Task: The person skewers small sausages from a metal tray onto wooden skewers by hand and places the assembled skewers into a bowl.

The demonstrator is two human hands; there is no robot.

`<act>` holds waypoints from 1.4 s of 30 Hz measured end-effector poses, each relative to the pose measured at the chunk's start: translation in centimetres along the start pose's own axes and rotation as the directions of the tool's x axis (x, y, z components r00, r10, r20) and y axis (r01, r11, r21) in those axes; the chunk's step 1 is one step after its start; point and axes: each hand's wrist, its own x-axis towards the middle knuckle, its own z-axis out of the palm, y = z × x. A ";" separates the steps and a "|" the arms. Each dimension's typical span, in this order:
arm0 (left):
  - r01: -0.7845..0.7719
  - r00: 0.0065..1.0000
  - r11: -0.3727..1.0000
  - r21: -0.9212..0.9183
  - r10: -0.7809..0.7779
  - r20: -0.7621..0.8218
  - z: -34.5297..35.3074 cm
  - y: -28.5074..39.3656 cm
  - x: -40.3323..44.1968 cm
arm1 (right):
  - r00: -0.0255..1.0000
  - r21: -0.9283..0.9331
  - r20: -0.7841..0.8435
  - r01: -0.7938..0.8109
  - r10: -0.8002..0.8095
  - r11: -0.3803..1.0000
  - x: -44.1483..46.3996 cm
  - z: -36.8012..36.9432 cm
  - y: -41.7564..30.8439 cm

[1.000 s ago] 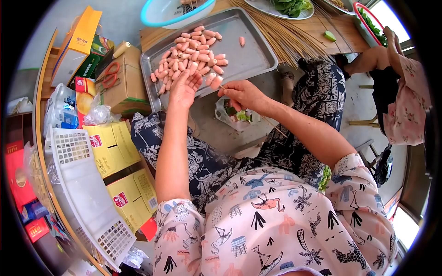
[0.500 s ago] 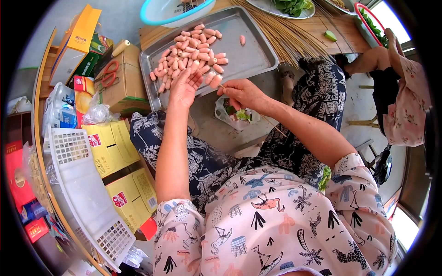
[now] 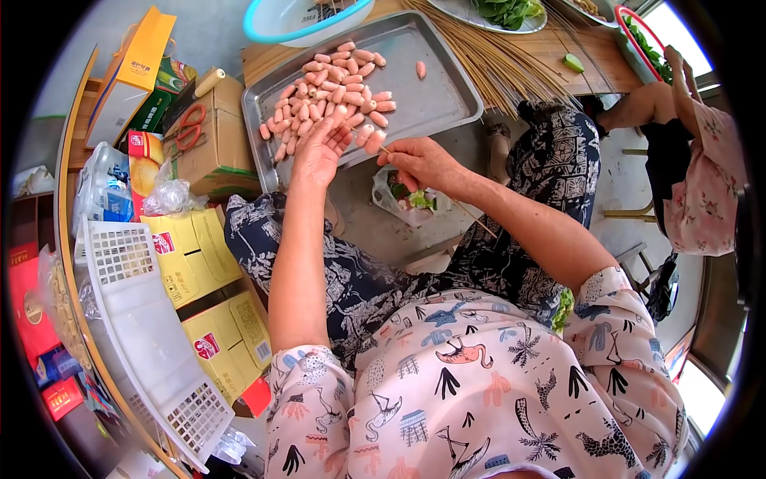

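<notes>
My right hand (image 3: 424,165) is closed around a thin wooden skewer (image 3: 476,219), which slants down past my wrist. Short pink sausages (image 3: 374,142) are on the skewer's tip, just off the near edge of a metal tray (image 3: 431,104). My left hand (image 3: 321,153) is palm up at that edge, fingers apart and slightly curled. One small sausage (image 3: 340,113) is by its fingertips; whether they touch is unclear. Behind it, a heap of small pink sausages (image 3: 323,88) fills the tray's left part, and a single sausage (image 3: 420,69) lies apart to the right.
Many loose skewers (image 3: 487,68) lie right of the tray. A blue-rimmed basin (image 3: 307,28) and a plate of greens (image 3: 507,16) stand behind. Scissors (image 3: 190,128) rest on a cardboard box (image 3: 215,144) at left. A plastic bag (image 3: 399,203) is below my hands. Another person's arm (image 3: 642,104) is at right.
</notes>
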 end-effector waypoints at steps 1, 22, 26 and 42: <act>0.000 1.000 1.000 0.000 0.000 0.000 -0.2 0.0 0.1 | 1.000 -0.003 0.000 0.000 0.000 1.000 0.0 0.0 0.0; 0.046 0.990 0.998 0.046 -0.051 0.135 0.8 0.2 -0.8 | 0.999 0.061 -0.053 0.008 -0.005 0.998 0.1 0.1 0.5; 0.039 0.983 0.992 0.118 -0.060 0.175 1.9 0.2 -1.2 | 0.998 0.060 -0.059 0.017 -0.014 0.998 0.1 0.1 0.5; -0.057 0.973 0.997 0.046 0.045 0.227 2.1 0.1 -1.4 | 0.997 0.066 -0.073 0.002 0.003 0.998 0.1 -0.3 0.4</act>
